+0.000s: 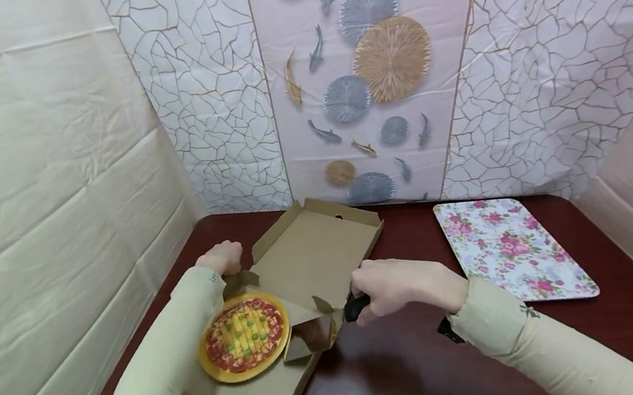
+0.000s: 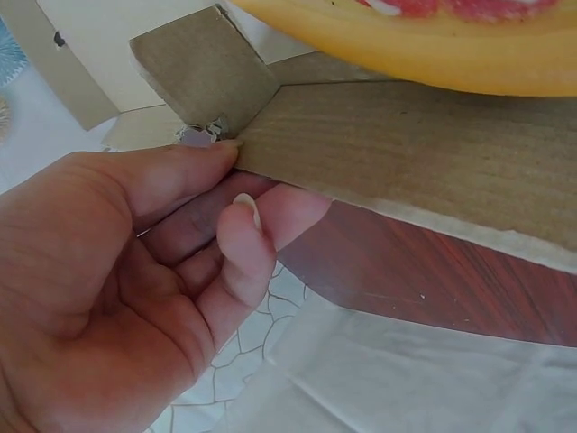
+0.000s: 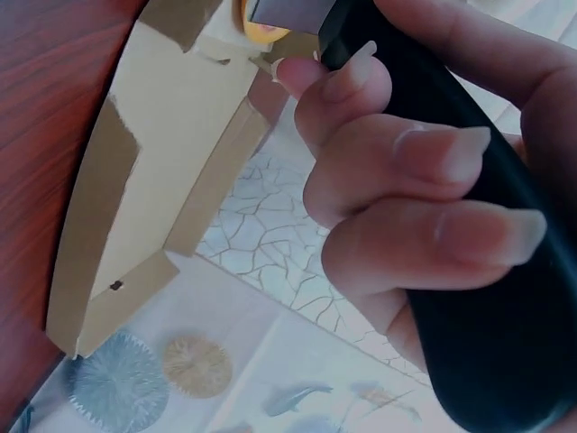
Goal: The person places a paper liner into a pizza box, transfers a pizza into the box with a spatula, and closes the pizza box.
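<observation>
An open brown cardboard pizza box [image 1: 312, 246] lies on the table with its lid folded back. A whole pizza [image 1: 243, 337] with yellow, red and green topping sits at the near part. My left hand [image 1: 222, 257] pinches the box's left side wall [image 2: 406, 153] near its corner flap, thumb on top and fingers beneath. At the box's right edge, my right hand [image 1: 392, 285] grips the black handle [image 3: 487, 343] of a tool with a shiny metal blade [image 3: 293, 13]. Most of the blade is hard to make out against the box, so its exact kind cannot be told.
A white tray or board with pink flowers [image 1: 514, 249] lies at the right of the dark red-brown table [image 1: 431, 373]. Patterned cloth [image 1: 394, 61] hangs behind the table, and plain pale cloth [image 1: 31, 201] along the left side.
</observation>
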### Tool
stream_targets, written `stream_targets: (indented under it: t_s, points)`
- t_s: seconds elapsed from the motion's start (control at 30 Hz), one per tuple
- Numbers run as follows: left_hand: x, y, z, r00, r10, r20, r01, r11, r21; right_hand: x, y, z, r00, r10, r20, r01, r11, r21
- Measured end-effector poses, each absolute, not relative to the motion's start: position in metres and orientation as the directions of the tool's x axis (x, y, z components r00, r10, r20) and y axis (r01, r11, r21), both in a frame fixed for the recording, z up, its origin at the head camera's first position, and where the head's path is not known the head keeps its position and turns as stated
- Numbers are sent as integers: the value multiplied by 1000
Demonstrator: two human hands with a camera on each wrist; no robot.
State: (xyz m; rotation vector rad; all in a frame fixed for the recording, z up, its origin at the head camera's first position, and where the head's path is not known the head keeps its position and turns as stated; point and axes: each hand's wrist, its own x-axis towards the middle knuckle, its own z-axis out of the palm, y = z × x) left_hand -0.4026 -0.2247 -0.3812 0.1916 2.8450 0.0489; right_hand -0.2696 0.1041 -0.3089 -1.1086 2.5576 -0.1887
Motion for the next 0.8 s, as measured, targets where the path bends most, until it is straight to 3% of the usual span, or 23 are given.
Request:
stream_targets:
  t_s: [0.3,0.8]
  points:
    - [-402,-226,-383,-952,147,-268,139,989,48,-272,116,-311,-645,-732,-218,-664,679,-314]
    - [-401,-224,-382,-951,131,-281,122,991,47,-280,133,-330,-658,-753,-19,-695,617,-370]
